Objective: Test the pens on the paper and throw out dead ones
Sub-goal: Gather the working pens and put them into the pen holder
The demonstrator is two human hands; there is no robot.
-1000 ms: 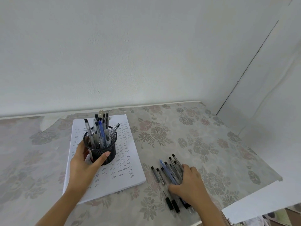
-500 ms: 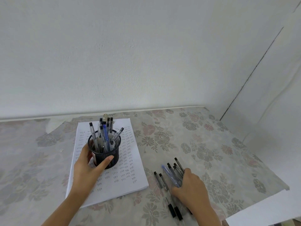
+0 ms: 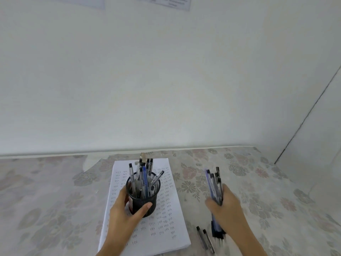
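Low and right of centre, a bundle of pens [image 3: 214, 183] stands nearly upright in the right hand [image 3: 227, 206], whose fingers are curled tight round it. Two loose pens [image 3: 204, 237] lie on the floral-covered desk [image 3: 258, 191] just left of that wrist. Left of centre, the left hand [image 3: 125, 215] grips a black mesh pen cup [image 3: 144, 200] holding more pens [image 3: 143, 174], standing on a paper stack [image 3: 166, 228] covered in small ink marks

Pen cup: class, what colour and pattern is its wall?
The cup is black, open mesh; the head view shows it best.
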